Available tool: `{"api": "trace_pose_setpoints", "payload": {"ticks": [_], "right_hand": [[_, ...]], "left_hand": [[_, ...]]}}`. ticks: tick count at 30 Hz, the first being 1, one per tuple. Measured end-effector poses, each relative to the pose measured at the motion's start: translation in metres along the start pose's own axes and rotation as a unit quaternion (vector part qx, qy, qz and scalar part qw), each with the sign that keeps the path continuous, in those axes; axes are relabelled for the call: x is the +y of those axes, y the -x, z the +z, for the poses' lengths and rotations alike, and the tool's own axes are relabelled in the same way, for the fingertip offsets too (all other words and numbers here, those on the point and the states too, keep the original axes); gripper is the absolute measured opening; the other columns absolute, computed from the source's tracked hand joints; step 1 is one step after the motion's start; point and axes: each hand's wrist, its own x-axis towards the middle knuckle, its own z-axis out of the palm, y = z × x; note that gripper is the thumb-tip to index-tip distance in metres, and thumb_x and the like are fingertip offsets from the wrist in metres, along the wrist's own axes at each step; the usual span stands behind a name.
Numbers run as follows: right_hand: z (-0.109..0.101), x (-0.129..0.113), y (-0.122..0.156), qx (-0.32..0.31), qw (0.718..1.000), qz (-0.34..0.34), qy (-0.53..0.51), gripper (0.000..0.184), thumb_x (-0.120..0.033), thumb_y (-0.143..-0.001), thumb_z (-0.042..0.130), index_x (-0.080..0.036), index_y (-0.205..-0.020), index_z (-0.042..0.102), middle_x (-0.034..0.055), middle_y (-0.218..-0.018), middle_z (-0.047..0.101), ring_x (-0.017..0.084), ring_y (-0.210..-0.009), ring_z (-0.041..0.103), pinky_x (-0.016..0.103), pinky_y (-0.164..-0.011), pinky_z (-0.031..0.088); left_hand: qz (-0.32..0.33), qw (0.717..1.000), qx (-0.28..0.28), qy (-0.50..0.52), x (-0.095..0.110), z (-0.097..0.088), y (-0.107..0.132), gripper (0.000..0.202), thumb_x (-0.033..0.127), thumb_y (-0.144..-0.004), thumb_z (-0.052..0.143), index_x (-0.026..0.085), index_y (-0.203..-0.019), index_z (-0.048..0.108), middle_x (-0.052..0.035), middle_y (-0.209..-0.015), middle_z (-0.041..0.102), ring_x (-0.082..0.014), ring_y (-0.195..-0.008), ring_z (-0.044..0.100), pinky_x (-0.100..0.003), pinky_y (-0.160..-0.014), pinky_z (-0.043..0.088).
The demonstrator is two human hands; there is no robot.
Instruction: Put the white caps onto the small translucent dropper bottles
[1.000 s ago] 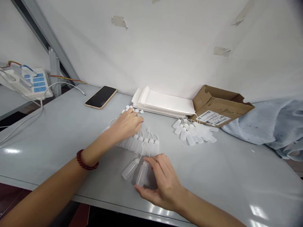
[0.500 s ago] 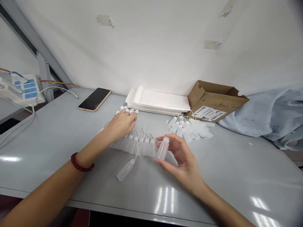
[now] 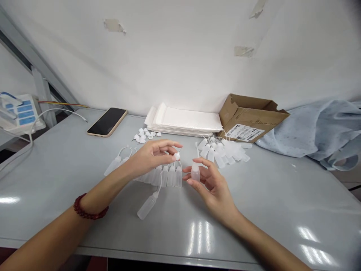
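1. Left hand [image 3: 152, 156]: pinching small white cap [image 3: 177, 156], just above bottle row [image 3: 170, 177].
2. Right hand [image 3: 216, 184]: fingers around held bottle [image 3: 195, 174], upright, right of bottle row.
3. Single bottle [image 3: 147, 206]: near side of bottle row.
4. Loose caps [image 3: 143, 134]: behind bottle row.
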Motion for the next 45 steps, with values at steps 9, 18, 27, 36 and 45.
{"api": "trace_pose_setpoints", "payload": {"ticks": [9, 18, 27, 36, 45], "right_hand": [[0.003, 0.004, 0.001, 0.018, 0.991, -0.054, 0.12, 0.04, -0.017, -0.083, 0.061, -0.024, -0.118, 0.043, 0.0023, -0.096, 0.072, 0.015, -0.083, 0.068, 0.029, -0.077, 0.052], [0.004, 0.006, 0.003, 0.049, 0.986, -0.063, 0.148, 0.04, -0.015, -0.082, 0.062, -0.023, -0.118, 0.046, 0.0008, -0.092, 0.074, 0.014, -0.081, 0.069, 0.026, -0.076, 0.051], [0.004, -0.002, -0.001, -0.004, 0.996, 0.07, -0.047, 0.034, -0.025, -0.078, 0.068, -0.025, -0.107, 0.051, -0.0011, -0.085, 0.074, 0.016, -0.079, 0.068, 0.03, -0.076, 0.051], [0.005, -0.008, -0.003, -0.03, 0.966, 0.164, -0.196, 0.037, -0.022, -0.069, 0.075, -0.023, -0.1, 0.054, -0.0025, -0.08, 0.073, 0.014, -0.077, 0.069, 0.03, -0.078, 0.051], [0.006, -0.012, -0.002, -0.023, 0.977, 0.144, -0.156, 0.038, -0.023, -0.071, 0.072, -0.023, -0.103, 0.051, -0.0008, -0.082, 0.074, 0.018, -0.08, 0.07, 0.036, -0.08, 0.053]], "left_hand": [[0.013, 0.984, -0.021, 0.177, -0.004, 0.028, 0.004, 0.016, 0.027, -0.079, 0.069, 0.02, -0.093, 0.065, -0.0006, -0.091, 0.065, -0.0138, -0.087, 0.06, -0.029, -0.083, 0.047], [0.028, 0.995, -0.018, 0.095, -0.002, 0.03, 0.007, 0.016, 0.03, -0.077, 0.071, 0.019, -0.086, 0.064, -0.0001, -0.088, 0.062, -0.0103, -0.075, 0.054, -0.024, -0.071, 0.047], [0.038, 0.989, -0.06, 0.126, -0.003, 0.025, 0.005, 0.014, 0.026, -0.078, 0.071, 0.018, -0.088, 0.065, -0.0007, -0.084, 0.062, -0.0124, -0.081, 0.057, -0.025, -0.074, 0.048], [0.014, 0.987, -0.09, 0.135, 0.002, 0.02, 0.008, 0.012, 0.024, -0.08, 0.068, 0.017, -0.09, 0.065, -0.0007, -0.079, 0.064, -0.0131, -0.072, 0.063, -0.027, -0.07, 0.052], [0.017, 0.993, -0.066, 0.099, 0.008, 0.02, 0.01, 0.019, 0.027, -0.079, 0.067, 0.019, -0.097, 0.065, -0.003, -0.09, 0.065, -0.0163, -0.082, 0.063, -0.031, -0.076, 0.053]]}}
